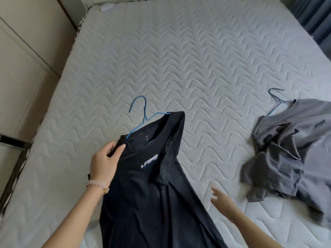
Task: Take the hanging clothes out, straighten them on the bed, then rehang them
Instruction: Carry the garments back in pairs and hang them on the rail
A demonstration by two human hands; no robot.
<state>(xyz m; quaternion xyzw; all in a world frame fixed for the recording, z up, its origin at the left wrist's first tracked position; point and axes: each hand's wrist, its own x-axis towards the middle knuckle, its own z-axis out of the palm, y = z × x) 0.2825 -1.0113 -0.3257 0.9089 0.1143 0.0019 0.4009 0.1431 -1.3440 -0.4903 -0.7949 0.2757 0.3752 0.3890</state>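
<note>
A black T-shirt (154, 185) with a white chest logo hangs on a blue wire hanger (142, 115), raised over the near part of the bed (179, 59). My left hand (105, 162) pinches the shirt's left shoulder beside the collar. My right hand (221, 199) is just right of the shirt's lower part, fingers straight and apart from the cloth, blurred. A grey T-shirt (290, 151) lies crumpled on the bed's right side, still on a second blue hanger (276, 101).
The quilted mattress stretches away from me. A cream wardrobe or wall (21, 59) runs along the left. Blue curtains (315, 17) hang at the far right corner. A dark bar (12, 140) juts in at the left edge.
</note>
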